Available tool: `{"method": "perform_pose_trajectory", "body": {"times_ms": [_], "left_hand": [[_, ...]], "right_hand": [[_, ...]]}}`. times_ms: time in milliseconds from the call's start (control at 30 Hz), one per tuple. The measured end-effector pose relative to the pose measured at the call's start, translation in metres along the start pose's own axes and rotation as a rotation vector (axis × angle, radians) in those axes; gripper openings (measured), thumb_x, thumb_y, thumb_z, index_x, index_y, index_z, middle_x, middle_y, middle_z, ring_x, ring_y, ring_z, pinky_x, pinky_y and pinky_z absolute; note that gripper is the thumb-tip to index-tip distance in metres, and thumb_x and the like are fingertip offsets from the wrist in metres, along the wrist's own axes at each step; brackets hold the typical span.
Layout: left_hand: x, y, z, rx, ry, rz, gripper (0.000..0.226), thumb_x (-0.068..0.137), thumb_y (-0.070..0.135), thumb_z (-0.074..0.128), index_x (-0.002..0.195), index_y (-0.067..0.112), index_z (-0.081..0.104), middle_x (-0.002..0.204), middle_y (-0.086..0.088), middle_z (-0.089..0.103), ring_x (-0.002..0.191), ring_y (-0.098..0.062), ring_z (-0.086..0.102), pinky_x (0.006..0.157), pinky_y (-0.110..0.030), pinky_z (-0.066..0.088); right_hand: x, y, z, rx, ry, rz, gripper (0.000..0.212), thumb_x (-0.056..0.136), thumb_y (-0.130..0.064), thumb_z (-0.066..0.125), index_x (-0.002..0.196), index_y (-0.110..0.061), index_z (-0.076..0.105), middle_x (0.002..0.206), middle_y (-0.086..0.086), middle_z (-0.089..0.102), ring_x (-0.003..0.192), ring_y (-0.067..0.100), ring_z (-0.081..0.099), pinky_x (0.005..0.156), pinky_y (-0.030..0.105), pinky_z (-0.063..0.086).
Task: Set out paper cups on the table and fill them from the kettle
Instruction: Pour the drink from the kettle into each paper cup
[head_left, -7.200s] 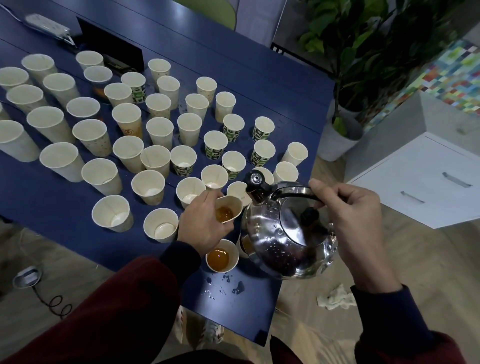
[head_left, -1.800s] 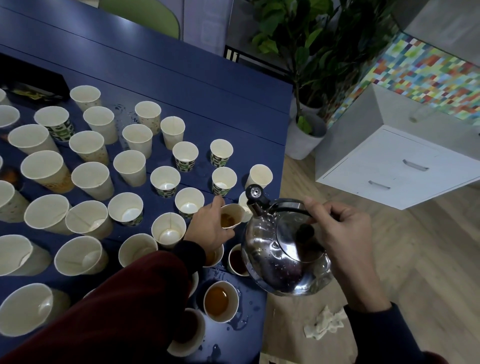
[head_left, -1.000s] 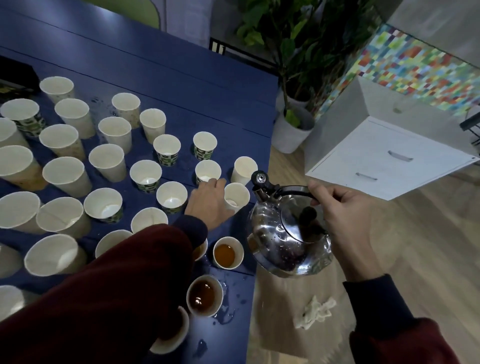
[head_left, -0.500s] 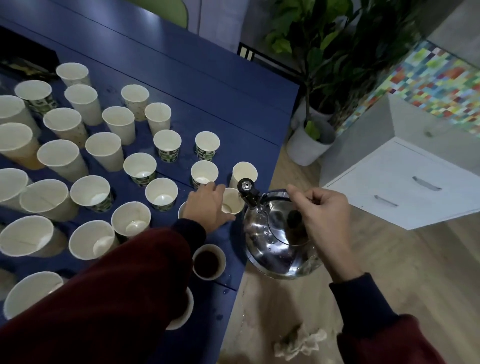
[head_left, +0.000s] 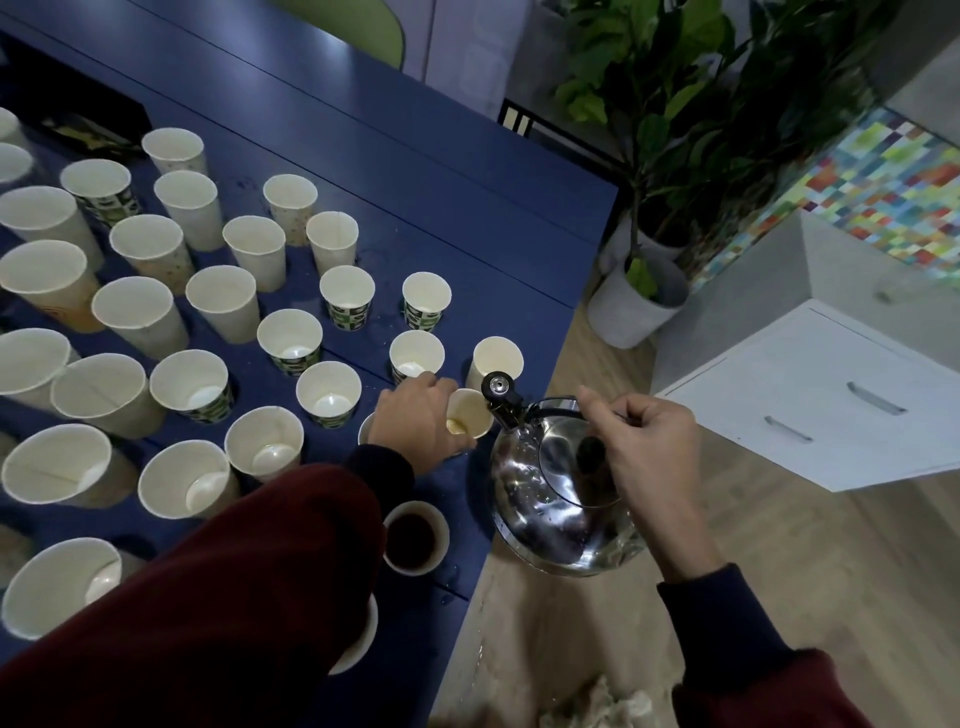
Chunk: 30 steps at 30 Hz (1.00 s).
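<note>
Paper cups, white and cream, some with green-patterned sides (head_left: 222, 302), stand upright in loose rows across the dark blue wooden table (head_left: 441, 218), most of them showing bare bottoms. At the table's near right edge the left hand (head_left: 415, 422) has its fingers and thumb curled round one small cream paper cup (head_left: 470, 413), holding it tilted towards the right, with a little pale yellow liquid in its bottom. The right hand (head_left: 641, 447) is closed round the dark top handle of a shiny round steel kettle (head_left: 545, 499), which hangs just off the table edge over the wooden floor. Its black-capped spout (head_left: 500, 397) sits at the tilted cup's rim. Near the left sleeve, a small cup full of dark brown liquid (head_left: 414, 538) stands on the table. A crumpled pale cloth (head_left: 597, 706) lies on the floor.
</note>
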<state>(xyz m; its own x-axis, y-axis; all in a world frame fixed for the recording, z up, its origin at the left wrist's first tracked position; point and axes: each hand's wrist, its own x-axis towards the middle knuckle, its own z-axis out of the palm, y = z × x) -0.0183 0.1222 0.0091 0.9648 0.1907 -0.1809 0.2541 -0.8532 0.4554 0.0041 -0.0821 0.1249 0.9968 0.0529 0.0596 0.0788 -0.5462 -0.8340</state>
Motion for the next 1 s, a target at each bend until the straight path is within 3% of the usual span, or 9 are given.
{"method": "perform_pose_trajectory", "body": {"times_ms": [467, 1000], "left_hand": [[0.0052, -0.0016, -0.0021, 0.017, -0.009, -0.002, 0.064, 0.074, 0.058, 0.075, 0.124, 0.023, 0.055, 0.122, 0.002, 0.057, 0.114, -0.024, 0.055, 0.093, -0.041, 0.041], [0.0037, -0.0047, -0.0055, -0.003, -0.014, 0.005, 0.063, 0.072, 0.059, 0.076, 0.122, 0.026, 0.055, 0.120, 0.003, 0.059, 0.112, -0.022, 0.055, 0.091, -0.042, 0.041]], "right_hand": [[0.0051, -0.0023, 0.0074, -0.040, -0.017, 0.003, 0.057, 0.086, -0.034, 0.078, 0.040, -0.023, 0.047, 0.038, -0.012, 0.034, 0.041, 0.007, 0.033, 0.046, 0.017, 0.031], [0.0011, -0.0034, 0.0070, -0.038, -0.002, 0.004, 0.054, 0.087, -0.030, 0.078, 0.046, -0.017, 0.044, 0.037, -0.012, 0.038, 0.039, 0.005, 0.037, 0.045, 0.015, 0.033]]}}
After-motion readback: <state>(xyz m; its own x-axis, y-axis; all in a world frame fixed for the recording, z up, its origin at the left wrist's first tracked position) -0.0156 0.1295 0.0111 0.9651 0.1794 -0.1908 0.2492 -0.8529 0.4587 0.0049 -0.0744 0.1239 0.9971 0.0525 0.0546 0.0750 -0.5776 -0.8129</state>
